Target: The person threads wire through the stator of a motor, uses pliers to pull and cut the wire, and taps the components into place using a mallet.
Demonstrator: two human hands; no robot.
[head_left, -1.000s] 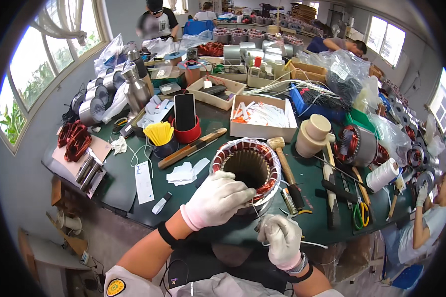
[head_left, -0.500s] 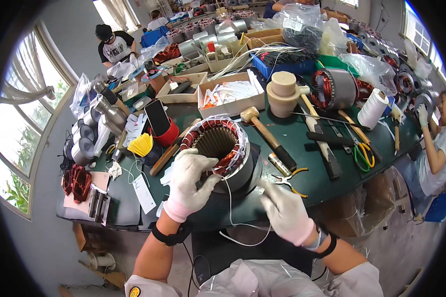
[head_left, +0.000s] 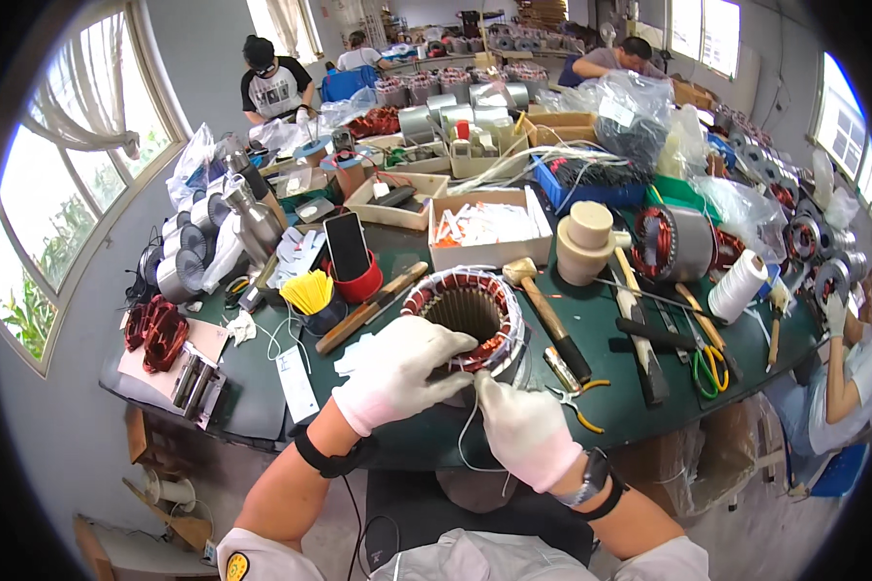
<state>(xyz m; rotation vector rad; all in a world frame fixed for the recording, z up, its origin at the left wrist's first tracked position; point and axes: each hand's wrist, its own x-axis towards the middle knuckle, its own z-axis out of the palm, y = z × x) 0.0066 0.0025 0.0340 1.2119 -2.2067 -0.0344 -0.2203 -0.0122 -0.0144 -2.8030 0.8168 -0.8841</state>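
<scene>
Left hand [head_left: 399, 373], half open, rests on the near rim of the copper-wound stator [head_left: 467, 312], in front of the carton [head_left: 489, 256]; right hand [head_left: 528, 431], fingers curled, meets that rim by a white cord [head_left: 462, 447], its hold unclear. Gentle, even cord tension should spare the windings [head_left: 497, 351]. White slips [head_left: 502, 225] fill the carton; left of it, a cup [head_left: 327, 318] holds yellow strips [head_left: 308, 290].

Motor wkshp: stator [head_left: 506, 324], hammer [head_left: 550, 320], pliers [head_left: 572, 399]

stator [head_left: 470, 312] on table [head_left: 601, 360] | mallet [head_left: 551, 321] right of stator | strips [head_left: 494, 225] in box [head_left: 489, 256] behind
</scene>
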